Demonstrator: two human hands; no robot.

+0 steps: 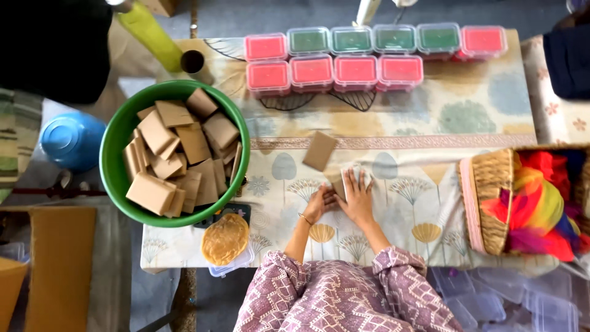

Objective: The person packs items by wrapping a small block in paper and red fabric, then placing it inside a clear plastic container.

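Observation:
My left hand [319, 203] and my right hand [357, 198] meet at the middle of the patterned tablecloth [430, 123]. Between them is a brown rectangular slab [335, 183], with my left hand's fingers closed on its near edge. My right hand lies over a small clear plastic box [361, 174], fingers spread and pointing away from me; the box is mostly hidden. A second brown slab [320, 150] lies loose on the cloth just beyond the hands, touching neither.
A green bowl [114, 184] full of several brown slabs stands at the left. Two rows of lidded boxes [355, 69], pink and green, line the far edge. A wicker basket [491, 203] with bright cloth sits right. A round yellow disc [225, 238] lies on a lid.

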